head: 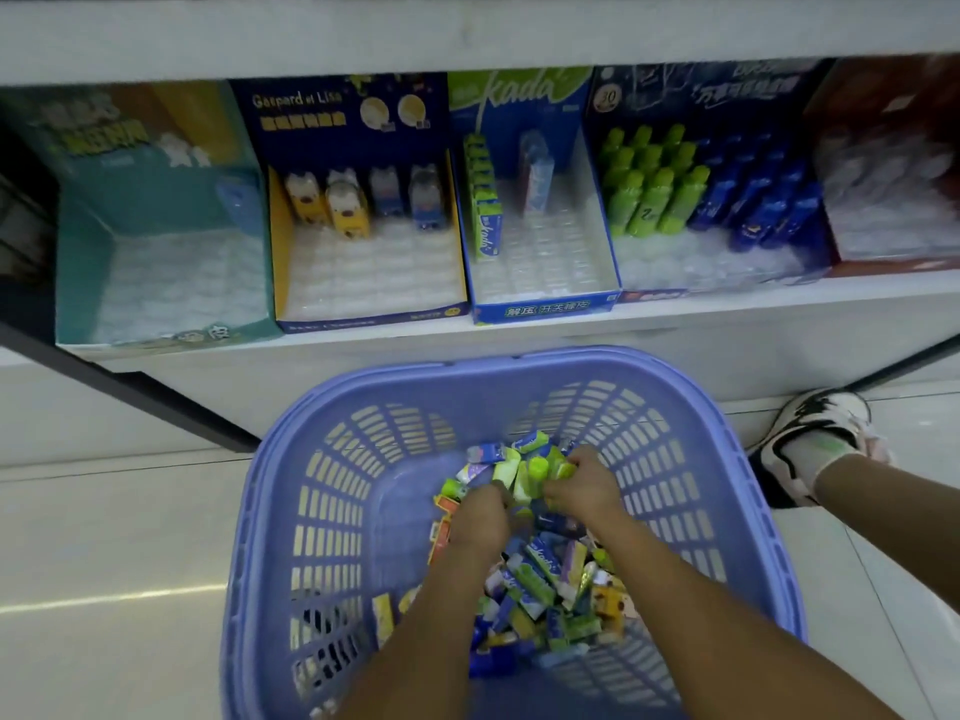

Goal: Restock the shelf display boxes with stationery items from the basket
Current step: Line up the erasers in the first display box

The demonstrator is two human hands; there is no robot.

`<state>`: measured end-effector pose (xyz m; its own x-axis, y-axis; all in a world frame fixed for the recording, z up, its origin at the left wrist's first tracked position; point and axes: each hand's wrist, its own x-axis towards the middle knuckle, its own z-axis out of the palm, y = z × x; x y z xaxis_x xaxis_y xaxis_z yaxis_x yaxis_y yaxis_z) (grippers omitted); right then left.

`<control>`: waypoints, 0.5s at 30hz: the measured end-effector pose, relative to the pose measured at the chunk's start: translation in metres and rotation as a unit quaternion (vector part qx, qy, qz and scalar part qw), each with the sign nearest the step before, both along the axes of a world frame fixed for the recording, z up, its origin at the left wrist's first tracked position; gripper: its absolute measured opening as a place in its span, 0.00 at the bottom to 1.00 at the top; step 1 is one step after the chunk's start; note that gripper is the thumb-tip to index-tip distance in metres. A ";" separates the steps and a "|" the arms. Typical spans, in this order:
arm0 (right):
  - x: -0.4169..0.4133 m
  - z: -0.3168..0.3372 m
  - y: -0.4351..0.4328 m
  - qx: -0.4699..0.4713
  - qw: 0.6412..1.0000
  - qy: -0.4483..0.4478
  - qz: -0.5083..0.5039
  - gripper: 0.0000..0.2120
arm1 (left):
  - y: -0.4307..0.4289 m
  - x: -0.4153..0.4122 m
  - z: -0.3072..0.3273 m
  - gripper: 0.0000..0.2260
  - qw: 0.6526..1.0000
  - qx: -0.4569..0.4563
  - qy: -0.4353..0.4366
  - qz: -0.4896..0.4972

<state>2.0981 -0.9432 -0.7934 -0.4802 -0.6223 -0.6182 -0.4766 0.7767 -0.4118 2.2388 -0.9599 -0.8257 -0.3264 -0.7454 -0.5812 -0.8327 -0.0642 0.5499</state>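
We've got left hand [480, 517] and right hand [582, 485] both clamped on green packets [524, 472] inside the purple basket [332, 511], on the floor below the display boxes [540, 310].

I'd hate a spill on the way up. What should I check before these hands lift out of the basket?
1. right hand grips the green items: ok.
2. left hand has a firm hold: cannot tell, its fingers are buried in the pile.
3. kada box has free slots: ok, its tray is mostly bare.
4. green items match the kada box stock: cannot tell.
5. basket sits just below the shelf: ok.
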 end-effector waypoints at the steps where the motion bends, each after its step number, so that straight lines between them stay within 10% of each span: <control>1: -0.002 0.006 -0.002 -0.013 0.999 -0.030 0.007 0.13 | -0.006 0.003 0.004 0.11 0.999 0.014 0.025 0.030; 15: 0.018 0.180 -0.019 -0.357 0.911 -0.192 0.070 0.06 | -0.079 0.075 0.199 0.07 0.964 0.036 0.252 0.078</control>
